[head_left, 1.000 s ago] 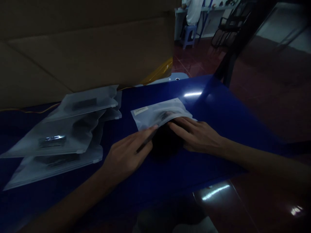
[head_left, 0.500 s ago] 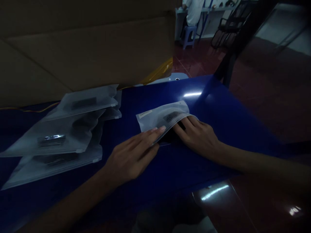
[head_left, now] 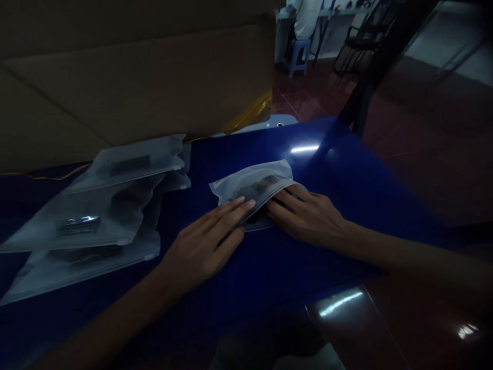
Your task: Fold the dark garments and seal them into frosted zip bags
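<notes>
A frosted plastic zip bag (head_left: 252, 180) with a dark printed label and a small pale sticker lies on the blue tabletop (head_left: 346, 169), its mouth lifted open towards me. My left hand (head_left: 208, 241) pinches the left part of the bag's mouth, fingers on top and thumb beneath. The fingers of my right hand (head_left: 308, 213) reach into the mouth from the right, bent together, their tips hidden under the upper sheet. Something dark shows inside the opening between my hands; its kind and my right fingers' hold on it are hidden.
Several filled zip bags (head_left: 92, 205) with dark contents lie overlapped on the left. Behind stands a large cardboard box (head_left: 154, 87) with yellow tape (head_left: 250, 113). A dark metal post (head_left: 362, 103) rises at the far right. A person (head_left: 306, 20) sits on a stool (head_left: 298, 56) beyond.
The bag and both hands have shifted slightly left. My right fingers are deeper under the upper sheet, and the dark thing by the right thumb shows less. The bag's upper sheet bulges more.
</notes>
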Demonstrator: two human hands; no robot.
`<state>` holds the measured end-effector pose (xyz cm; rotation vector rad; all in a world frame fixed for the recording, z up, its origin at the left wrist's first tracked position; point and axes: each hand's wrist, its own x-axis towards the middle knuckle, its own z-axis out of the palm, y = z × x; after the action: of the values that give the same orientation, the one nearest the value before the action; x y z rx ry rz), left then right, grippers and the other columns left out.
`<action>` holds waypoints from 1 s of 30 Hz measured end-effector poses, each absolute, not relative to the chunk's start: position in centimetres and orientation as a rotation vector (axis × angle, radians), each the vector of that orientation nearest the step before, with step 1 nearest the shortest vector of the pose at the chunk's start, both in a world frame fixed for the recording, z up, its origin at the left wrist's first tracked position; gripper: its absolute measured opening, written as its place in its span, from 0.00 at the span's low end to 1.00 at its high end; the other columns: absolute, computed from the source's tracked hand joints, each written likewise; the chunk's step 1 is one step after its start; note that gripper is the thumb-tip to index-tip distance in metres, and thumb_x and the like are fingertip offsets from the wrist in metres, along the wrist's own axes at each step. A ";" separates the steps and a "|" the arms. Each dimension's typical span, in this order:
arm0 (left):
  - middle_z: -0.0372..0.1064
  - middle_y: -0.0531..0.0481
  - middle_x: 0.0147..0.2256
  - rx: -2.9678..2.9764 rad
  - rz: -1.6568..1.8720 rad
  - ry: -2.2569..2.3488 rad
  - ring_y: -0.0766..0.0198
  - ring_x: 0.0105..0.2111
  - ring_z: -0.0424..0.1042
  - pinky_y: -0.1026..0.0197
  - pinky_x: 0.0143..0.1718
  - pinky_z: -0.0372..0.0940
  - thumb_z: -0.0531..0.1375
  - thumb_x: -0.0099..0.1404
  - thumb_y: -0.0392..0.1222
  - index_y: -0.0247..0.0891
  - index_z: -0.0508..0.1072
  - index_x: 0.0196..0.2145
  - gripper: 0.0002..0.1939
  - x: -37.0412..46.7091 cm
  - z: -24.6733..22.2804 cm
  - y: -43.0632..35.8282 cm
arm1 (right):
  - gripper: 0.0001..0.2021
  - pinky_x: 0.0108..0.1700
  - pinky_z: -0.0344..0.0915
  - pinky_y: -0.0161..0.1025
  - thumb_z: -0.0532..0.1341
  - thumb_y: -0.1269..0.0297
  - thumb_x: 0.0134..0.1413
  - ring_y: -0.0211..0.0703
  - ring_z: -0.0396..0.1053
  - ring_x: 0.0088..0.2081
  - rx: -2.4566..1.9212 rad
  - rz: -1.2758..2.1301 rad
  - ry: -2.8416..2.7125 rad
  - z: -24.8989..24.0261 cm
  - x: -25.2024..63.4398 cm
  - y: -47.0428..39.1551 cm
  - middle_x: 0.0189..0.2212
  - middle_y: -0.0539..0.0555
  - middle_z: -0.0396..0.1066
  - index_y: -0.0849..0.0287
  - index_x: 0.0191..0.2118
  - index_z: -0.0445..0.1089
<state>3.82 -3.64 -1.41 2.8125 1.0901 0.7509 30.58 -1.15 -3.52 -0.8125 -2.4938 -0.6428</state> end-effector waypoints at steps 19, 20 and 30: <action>0.79 0.53 0.56 2.559 0.867 0.947 0.63 0.53 0.81 0.61 0.56 0.78 0.52 0.82 0.43 0.45 0.74 0.61 0.16 2.9 -2.3 -4.1 | 0.05 0.40 0.75 0.33 0.68 0.64 0.65 0.37 0.75 0.42 -0.189 -0.732 -2.283 -2.6 30.2 -2.3 0.42 0.43 0.82 0.48 0.40 0.83; 0.79 0.53 0.56 2.544 0.846 0.930 0.64 0.53 0.81 0.61 0.57 0.77 0.53 0.82 0.43 0.45 0.75 0.60 0.16 3.1 -2.2 -4.4 | 0.05 0.41 0.76 0.33 0.68 0.64 0.65 0.37 0.75 0.43 -0.162 -0.729 -2.281 -2.7 30.0 -2.4 0.42 0.43 0.82 0.47 0.39 0.83; 0.79 0.50 0.56 2.725 0.843 0.706 0.63 0.59 0.77 0.60 0.62 0.73 0.54 0.79 0.32 0.42 0.70 0.66 0.22 3.9 -2.4 -5.0 | 0.10 0.37 0.73 0.34 0.63 0.73 0.65 0.35 0.75 0.36 -0.101 -0.611 -2.245 -3.3 29.0 -3.1 0.34 0.50 0.80 0.60 0.34 0.82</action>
<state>3.92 -5.03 -2.40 2.7248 0.7060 0.8426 29.04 -3.11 -3.32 -0.1009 -2.2455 -0.6109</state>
